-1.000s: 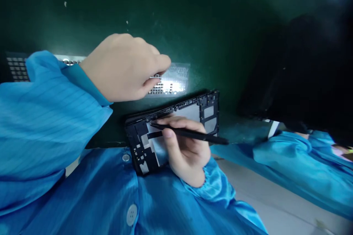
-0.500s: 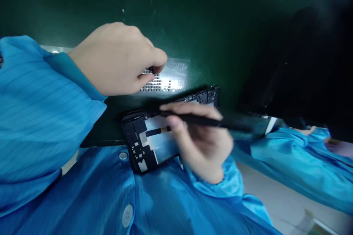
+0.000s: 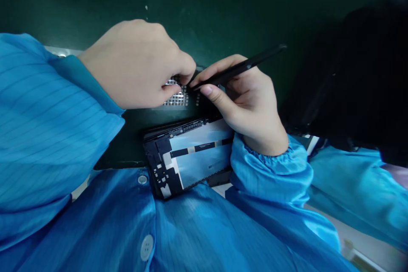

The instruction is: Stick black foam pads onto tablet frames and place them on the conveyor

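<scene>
My left hand (image 3: pixel 137 66) is closed, thumb and forefinger pinched at a clear sheet (image 3: pixel 174 107) with rows of small dark squares. Part of that sheet is hidden under the hand. My right hand (image 3: pixel 251 97) grips slim black tweezers (image 3: pixel 245 66), their tip down at the sheet beside my left fingertips. Whether a square is caught at the tip, I cannot tell. Below both hands lies an opened device (image 3: pixel 197 161), like a tablet or phone frame, tilted, with a silvery panel, a dark strip and small pale pads. My right wrist and sleeve cover its right end.
The dark green tabletop (image 3: pixel 105 0) carries a few pale specks. A large black shape (image 3: pixel 347 76) fills the right side. Beyond my right arm shows another person's blue sleeve (image 3: pixel 347 178). A pale strip (image 3: pixel 60 51) lies behind my left sleeve.
My right hand has moved with the tweezers from over the opened device up to the sheet, uncovering more of the silvery panel. My left hand stays almost in place.
</scene>
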Available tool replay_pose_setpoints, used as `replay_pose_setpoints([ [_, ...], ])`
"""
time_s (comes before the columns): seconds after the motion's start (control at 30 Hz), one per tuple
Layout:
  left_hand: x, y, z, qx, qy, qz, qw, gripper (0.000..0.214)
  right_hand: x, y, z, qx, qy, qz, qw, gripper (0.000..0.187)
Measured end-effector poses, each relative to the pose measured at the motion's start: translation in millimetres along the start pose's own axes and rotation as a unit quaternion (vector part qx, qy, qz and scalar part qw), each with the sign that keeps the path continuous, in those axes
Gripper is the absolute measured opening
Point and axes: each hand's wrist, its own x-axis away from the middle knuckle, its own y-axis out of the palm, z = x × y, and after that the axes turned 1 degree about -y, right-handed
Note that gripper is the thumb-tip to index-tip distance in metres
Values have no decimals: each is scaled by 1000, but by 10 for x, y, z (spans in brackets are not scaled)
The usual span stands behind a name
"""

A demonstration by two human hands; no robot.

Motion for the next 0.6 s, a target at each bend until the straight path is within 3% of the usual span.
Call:
replay_pose_setpoints([
  [0.2, -11, 0, 28, -15, -6, -10, 1000, 26, -76, -74, -94, 25, 6, -18, 1000, 31],
  [0.27, -13, -1, 33, -15, -6, -9, 1000, 26, 0, -43, -166, 7, 22, 3, 1000, 30],
  [0.37, -8, -9, 34, -11, -7, -10, 1000, 25, 300, 169, -305, -36, 47, 113, 992, 16],
  [0.47, 3, -15, 29, -3, 1, -8, 1000, 25, 671, 527, -360, -69, 28, 240, 968, 2],
  [0.6, 5, -2, 21, 1, 6, 9, 1000, 26, 893, 873, -265, -44, -23, 288, 956, 11],
])
